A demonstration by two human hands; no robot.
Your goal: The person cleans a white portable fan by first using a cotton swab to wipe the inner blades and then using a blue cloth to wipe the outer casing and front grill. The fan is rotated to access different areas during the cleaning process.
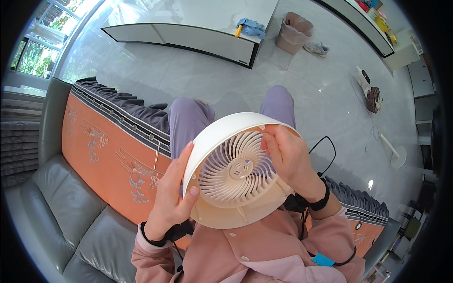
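Observation:
A round white plastic fan housing with a spiral-slatted grille rests above my lap, its hollow inner side facing me. My left hand is shut on its left rim, with the thumb inside and the fingers along the outer wall. At the upper right, my right hand has its fingers pinched inside the housing near the rim, by a small screw post. Whether something small is between those fingertips is hidden. Black bands with cables are on both wrists.
Around me is a grey leather sofa with an orange patterned cover. A thin stick lies on the cover. Ahead are a low white table, a blue cloth and a bin. A dark fan part and a white stand are on the floor.

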